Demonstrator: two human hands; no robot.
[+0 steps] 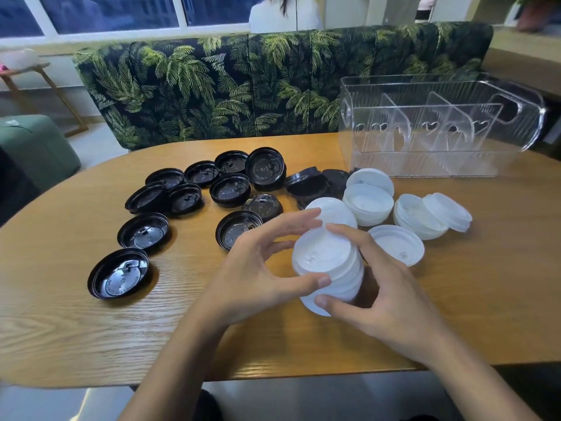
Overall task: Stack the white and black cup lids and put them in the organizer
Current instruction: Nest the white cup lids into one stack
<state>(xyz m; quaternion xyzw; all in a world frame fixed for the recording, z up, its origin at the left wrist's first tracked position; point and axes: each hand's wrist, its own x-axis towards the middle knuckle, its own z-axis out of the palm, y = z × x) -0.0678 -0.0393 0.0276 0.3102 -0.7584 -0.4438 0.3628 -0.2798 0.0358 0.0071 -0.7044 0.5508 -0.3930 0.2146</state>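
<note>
A stack of white lids (329,268) is held tilted above the table's (76,329) near edge, the left hand (252,281) and right hand (385,287) both curled round it. Loose white lids (368,203) lie at one o'clock, black lids (230,189) at eleven, the clear organizer (437,126) farther off at one.

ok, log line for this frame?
left hand: grips white lid stack | right hand: grips same stack | black lids: loose on table | organizer: empty
</note>
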